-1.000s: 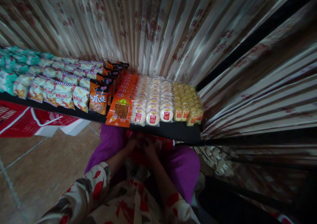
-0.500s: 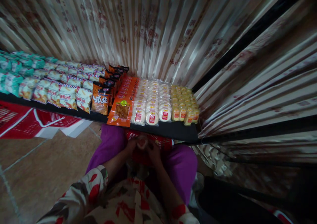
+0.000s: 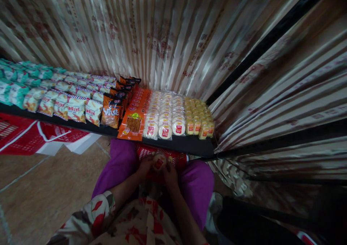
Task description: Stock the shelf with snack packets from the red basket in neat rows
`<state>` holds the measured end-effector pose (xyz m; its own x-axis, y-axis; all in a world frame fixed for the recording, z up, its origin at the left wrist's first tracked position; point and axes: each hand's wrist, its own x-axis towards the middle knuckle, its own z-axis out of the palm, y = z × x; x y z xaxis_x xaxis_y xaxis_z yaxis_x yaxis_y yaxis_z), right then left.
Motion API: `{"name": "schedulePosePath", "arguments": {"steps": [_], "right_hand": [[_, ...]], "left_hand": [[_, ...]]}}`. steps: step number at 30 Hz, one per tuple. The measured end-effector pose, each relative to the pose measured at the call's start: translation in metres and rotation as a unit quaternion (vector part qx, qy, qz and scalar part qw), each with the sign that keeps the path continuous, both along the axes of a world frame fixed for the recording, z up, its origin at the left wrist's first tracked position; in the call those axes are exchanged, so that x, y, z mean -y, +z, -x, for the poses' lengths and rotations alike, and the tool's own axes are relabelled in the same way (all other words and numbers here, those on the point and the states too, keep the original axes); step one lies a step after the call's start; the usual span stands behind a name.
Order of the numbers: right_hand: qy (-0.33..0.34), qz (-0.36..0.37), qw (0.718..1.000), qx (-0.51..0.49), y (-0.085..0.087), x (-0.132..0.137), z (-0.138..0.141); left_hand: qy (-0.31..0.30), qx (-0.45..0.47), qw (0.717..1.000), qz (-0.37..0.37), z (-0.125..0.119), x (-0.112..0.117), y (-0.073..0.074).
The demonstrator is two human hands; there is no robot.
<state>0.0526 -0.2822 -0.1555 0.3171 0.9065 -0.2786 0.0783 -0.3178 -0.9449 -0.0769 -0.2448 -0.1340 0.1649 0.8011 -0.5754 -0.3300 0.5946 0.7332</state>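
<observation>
Between my hands is a round, pale packaged snack (image 3: pixel 159 162) with a red label, much like the ones on the shelf. My left hand (image 3: pixel 146 165) grips its left edge, and my right hand (image 3: pixel 170 171) holds its right edge. Both are above a red basket (image 3: pixel 179 159) between my knees. Just beyond, on the black shelf (image 3: pixel 187 146), stand rows of round white packaged snacks (image 3: pixel 165 131). To their right are small yellow packaged cakes (image 3: pixel 193 126); to their left lies a flat orange packet (image 3: pixel 132 122).
Further left on the shelf stand orange-and-black bags (image 3: pixel 111 111), white striped bags (image 3: pixel 76 109) and teal bags (image 3: pixel 17 93). A red basket with a white handle (image 3: pixel 51 134) sits below. A striped curtain (image 3: pixel 162 31) hangs behind, with black bars (image 3: pixel 271 42) at the right.
The round snack has been turned so its labelled face shows more fully toward me. My hands have shifted slightly, still on its two sides. The view has moved a little.
</observation>
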Motion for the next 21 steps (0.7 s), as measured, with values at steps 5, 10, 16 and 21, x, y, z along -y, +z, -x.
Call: {"name": "schedulePosePath", "arguments": {"steps": [5, 10, 16, 21], "right_hand": [[0.011, -0.023, 0.996, 0.086, 0.016, 0.007, -0.002], [0.015, -0.021, 0.99, 0.141, 0.03, 0.005, -0.007], [-0.013, -0.026, 0.987, 0.161, 0.049, -0.004, -0.016], [-0.025, -0.04, 0.986, 0.157, 0.06, -0.012, -0.025]], "left_hand": [[-0.02, -0.027, 0.999, -0.032, 0.003, 0.001, 0.006], [-0.05, -0.063, 0.993, -0.087, 0.002, 0.001, 0.021], [-0.045, -0.123, 0.978, -0.163, -0.005, 0.0, 0.038], [-0.06, -0.236, 0.94, -0.239, -0.014, 0.0, 0.053]]}}
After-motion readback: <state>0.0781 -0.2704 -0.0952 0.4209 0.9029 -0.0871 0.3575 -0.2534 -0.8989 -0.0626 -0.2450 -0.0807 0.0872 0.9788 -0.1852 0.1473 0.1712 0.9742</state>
